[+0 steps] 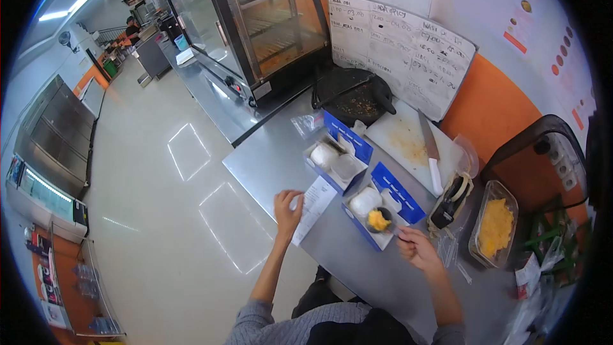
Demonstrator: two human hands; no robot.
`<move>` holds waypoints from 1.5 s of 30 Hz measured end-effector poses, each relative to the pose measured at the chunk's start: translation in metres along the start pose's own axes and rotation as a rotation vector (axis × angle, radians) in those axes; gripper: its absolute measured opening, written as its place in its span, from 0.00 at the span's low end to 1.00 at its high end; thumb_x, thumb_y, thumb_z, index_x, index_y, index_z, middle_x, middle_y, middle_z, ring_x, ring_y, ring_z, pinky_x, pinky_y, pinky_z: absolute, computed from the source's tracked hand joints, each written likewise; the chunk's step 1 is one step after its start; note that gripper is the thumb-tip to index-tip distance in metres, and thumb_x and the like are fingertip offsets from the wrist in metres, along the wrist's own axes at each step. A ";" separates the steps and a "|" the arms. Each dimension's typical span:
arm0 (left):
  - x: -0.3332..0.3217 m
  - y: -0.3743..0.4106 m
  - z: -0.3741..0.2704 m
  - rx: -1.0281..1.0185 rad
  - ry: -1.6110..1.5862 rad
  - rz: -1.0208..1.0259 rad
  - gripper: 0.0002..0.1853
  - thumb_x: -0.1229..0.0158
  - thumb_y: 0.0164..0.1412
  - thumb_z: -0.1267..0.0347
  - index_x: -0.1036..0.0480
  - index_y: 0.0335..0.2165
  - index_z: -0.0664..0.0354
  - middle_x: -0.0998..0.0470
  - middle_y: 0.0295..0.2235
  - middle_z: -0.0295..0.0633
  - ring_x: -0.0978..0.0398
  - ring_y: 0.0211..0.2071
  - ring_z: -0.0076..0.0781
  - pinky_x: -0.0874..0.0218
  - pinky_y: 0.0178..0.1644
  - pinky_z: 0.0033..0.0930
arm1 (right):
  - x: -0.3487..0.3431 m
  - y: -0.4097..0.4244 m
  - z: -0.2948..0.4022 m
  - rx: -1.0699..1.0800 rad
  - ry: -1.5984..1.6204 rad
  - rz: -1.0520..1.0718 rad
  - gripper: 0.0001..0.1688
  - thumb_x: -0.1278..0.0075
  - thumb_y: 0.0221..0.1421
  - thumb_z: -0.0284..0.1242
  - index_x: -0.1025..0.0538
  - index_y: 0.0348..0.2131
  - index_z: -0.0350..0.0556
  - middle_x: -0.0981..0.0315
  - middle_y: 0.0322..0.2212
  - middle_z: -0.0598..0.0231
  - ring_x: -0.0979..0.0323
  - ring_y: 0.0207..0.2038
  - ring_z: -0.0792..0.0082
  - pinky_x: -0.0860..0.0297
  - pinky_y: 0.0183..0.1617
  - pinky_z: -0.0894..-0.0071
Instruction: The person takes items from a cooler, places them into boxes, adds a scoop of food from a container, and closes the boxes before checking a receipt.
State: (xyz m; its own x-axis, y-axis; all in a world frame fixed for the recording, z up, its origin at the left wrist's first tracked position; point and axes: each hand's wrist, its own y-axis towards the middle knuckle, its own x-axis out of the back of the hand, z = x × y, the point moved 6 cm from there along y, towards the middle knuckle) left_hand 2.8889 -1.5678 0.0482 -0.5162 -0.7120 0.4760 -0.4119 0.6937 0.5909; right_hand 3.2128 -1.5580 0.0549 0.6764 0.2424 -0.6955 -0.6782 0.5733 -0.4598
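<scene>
My right hand (417, 247) grips the handle of a dark ladle (378, 220) that holds yellow food, over an open blue-and-white takeaway box (366, 235). A white wrapped, rounded item (365, 201) lies in that box beside the ladle. Behind it to the left, a second open box (336, 184) holds a similar white wrapped item (324, 155) and a small lidded cup (345, 166). My left hand (289, 208) rests at the edge of a printed paper slip (313, 206), fingers bent, apparently holding nothing. A clear tub (495, 225) of yellow food stands at the right.
Behind the boxes lie a knife (429, 148) on a white cutting board (400, 141) and a dark stone mortar (357, 98). A tape dispenser (448, 201) stands right of the boxes. A glass warming cabinet (258, 24) is at the back; a person (131, 28) is far off.
</scene>
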 end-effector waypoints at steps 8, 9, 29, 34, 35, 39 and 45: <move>-0.100 0.059 0.007 -0.401 0.067 0.492 0.16 0.40 0.37 0.67 0.27 0.31 0.54 0.31 0.37 0.40 0.35 0.39 0.40 0.43 0.42 0.37 | -0.028 0.138 0.019 0.283 -0.286 -0.237 0.26 0.60 0.52 0.23 0.44 0.52 0.40 0.48 0.13 0.78 0.52 0.14 0.88 0.56 0.14 0.86; -0.106 0.051 0.024 -0.392 0.034 0.579 0.17 0.40 0.37 0.66 0.28 0.32 0.54 0.32 0.38 0.40 0.35 0.39 0.40 0.42 0.42 0.37 | -0.030 0.150 0.020 0.324 -0.383 -0.278 0.24 0.60 0.52 0.24 0.42 0.50 0.40 0.48 0.13 0.79 0.53 0.14 0.89 0.57 0.14 0.87; -0.082 0.029 0.052 -0.317 -0.291 0.607 0.27 0.45 0.44 0.73 0.37 0.47 0.55 0.40 0.48 0.48 0.44 0.52 0.43 0.43 0.50 0.36 | -0.068 0.200 -0.017 0.672 -1.932 -0.650 0.28 0.58 0.40 0.20 0.37 0.46 0.41 0.33 0.22 0.52 0.31 0.21 0.52 0.33 0.25 0.58; -0.082 0.029 0.051 -0.306 -0.331 0.599 0.26 0.46 0.44 0.73 0.37 0.46 0.56 0.40 0.49 0.47 0.45 0.53 0.43 0.44 0.51 0.36 | -0.067 0.197 -0.015 0.666 -1.897 -0.641 0.29 0.58 0.40 0.19 0.37 0.47 0.43 0.33 0.21 0.52 0.31 0.22 0.51 0.34 0.25 0.58; -0.083 0.028 0.052 -0.308 -0.329 0.600 0.26 0.46 0.44 0.73 0.37 0.46 0.56 0.40 0.49 0.47 0.45 0.53 0.43 0.44 0.51 0.36 | -0.067 0.195 -0.013 0.693 -1.852 -0.655 0.28 0.59 0.40 0.18 0.36 0.46 0.43 0.33 0.21 0.51 0.31 0.22 0.51 0.34 0.26 0.58; -0.080 0.029 0.052 -0.330 -0.306 0.597 0.26 0.46 0.43 0.73 0.37 0.46 0.56 0.40 0.49 0.47 0.45 0.53 0.43 0.44 0.51 0.36 | -0.081 0.181 -0.001 0.829 -1.671 -0.633 0.24 0.60 0.42 0.17 0.33 0.43 0.41 0.32 0.22 0.47 0.32 0.24 0.50 0.35 0.28 0.59; -0.085 0.025 0.050 -0.280 -0.266 0.610 0.28 0.46 0.43 0.74 0.38 0.47 0.55 0.41 0.49 0.47 0.46 0.53 0.43 0.47 0.52 0.38 | -0.068 0.178 0.005 0.826 -1.388 -0.597 0.16 0.60 0.50 0.22 0.32 0.41 0.38 0.36 0.16 0.62 0.37 0.17 0.69 0.40 0.20 0.71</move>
State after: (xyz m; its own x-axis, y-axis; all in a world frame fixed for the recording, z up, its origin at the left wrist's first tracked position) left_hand 2.8850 -1.4846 -0.0102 -0.7730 -0.1309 0.6208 0.1981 0.8798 0.4321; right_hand 3.0474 -1.4685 0.0234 0.7849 0.0499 0.6176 -0.2453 0.9404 0.2357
